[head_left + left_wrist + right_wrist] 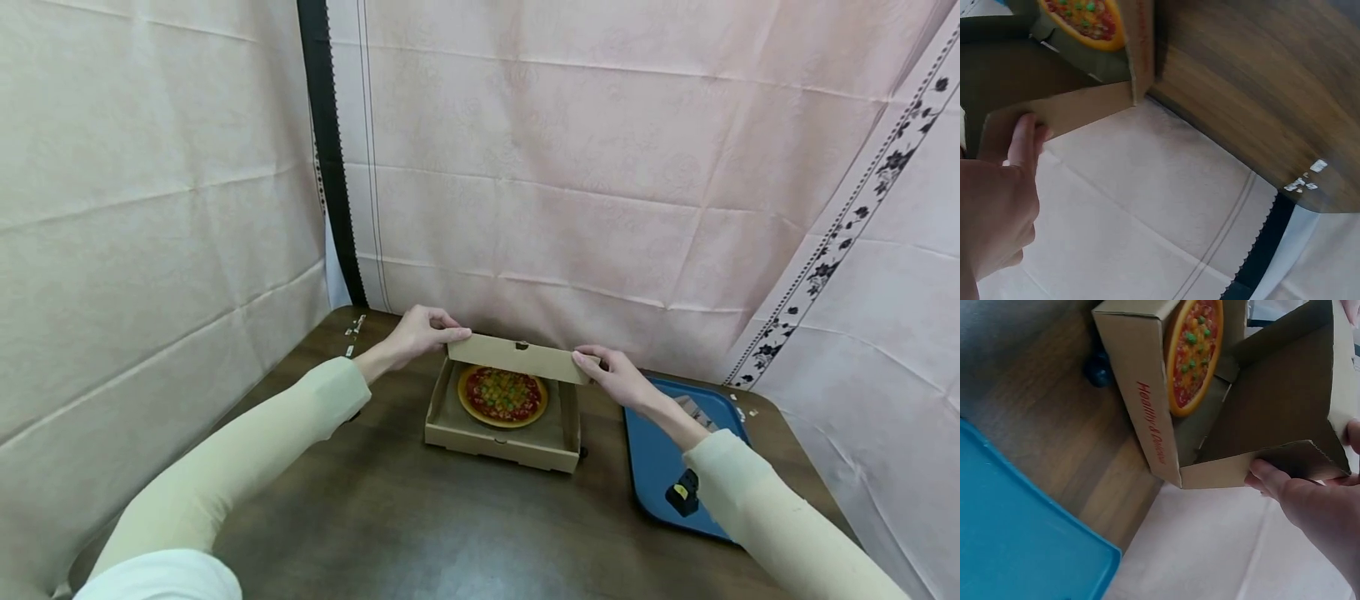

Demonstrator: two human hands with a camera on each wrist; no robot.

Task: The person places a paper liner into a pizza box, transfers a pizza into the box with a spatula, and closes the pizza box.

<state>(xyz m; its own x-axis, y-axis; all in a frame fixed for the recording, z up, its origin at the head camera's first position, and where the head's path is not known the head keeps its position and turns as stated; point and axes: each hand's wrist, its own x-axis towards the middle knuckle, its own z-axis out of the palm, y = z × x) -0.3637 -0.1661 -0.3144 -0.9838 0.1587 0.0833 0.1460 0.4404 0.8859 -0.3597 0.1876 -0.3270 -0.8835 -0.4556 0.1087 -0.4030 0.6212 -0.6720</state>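
A cardboard pizza box point(501, 443) stands on the table with its lid point(517, 357) raised partway and tilted. Inside lies a round pizza point(502, 395) with red sauce and green and yellow toppings. My left hand point(420, 336) grips the lid's left front corner; in the left wrist view its fingers point(1022, 142) press the lid's side flap. At the opposite corner my right hand point(618, 379) pinches the lid, thumb on the front flap. The right wrist view shows the box's side wall point(1141, 406) with red lettering.
A blue tray point(648, 454) sits right of the box, partly beneath my right forearm. On it are a black-and-yellow object point(683, 493) and a greyish item point(693, 411). A small dark blue round thing point(1098, 369) lies beside the box. White scraps point(355, 327) mark the table's far left corner.
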